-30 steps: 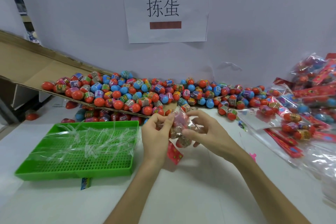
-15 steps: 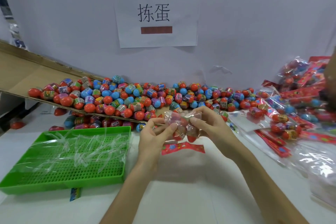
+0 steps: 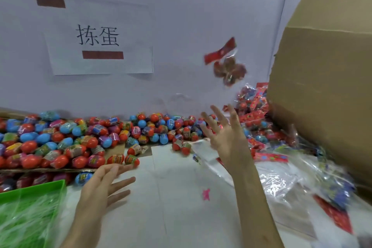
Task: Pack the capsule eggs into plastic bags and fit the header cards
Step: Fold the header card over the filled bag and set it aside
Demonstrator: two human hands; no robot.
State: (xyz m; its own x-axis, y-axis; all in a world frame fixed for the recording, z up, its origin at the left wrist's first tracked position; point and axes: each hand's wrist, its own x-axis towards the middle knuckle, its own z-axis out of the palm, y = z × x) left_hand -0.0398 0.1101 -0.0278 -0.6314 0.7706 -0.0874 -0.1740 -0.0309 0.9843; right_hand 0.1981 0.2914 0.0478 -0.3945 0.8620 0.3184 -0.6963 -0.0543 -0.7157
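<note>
A packed bag of capsule eggs (image 3: 229,70) with a red header card is in mid-air against the wall, above the right side of the table, held by nothing. My right hand (image 3: 225,133) is raised below it with fingers spread and empty. My left hand (image 3: 104,185) hovers low over the table with straight fingers, also empty. A big heap of loose red, blue and purple capsule eggs (image 3: 84,139) lies on a cardboard sheet along the wall. Finished bags with red cards (image 3: 255,112) are piled at the right.
A large cardboard box (image 3: 322,90) stands at the right. A green tray (image 3: 58,185) with clear plastic bags sits at lower left. Loose plastic bags and red header cards (image 3: 269,157) lie at the right front. A paper sign (image 3: 98,38) hangs on the wall.
Both hands held the bag of eggs with its card before; now both have let go and the bag flies up and right. The view has turned right, showing the cardboard box.
</note>
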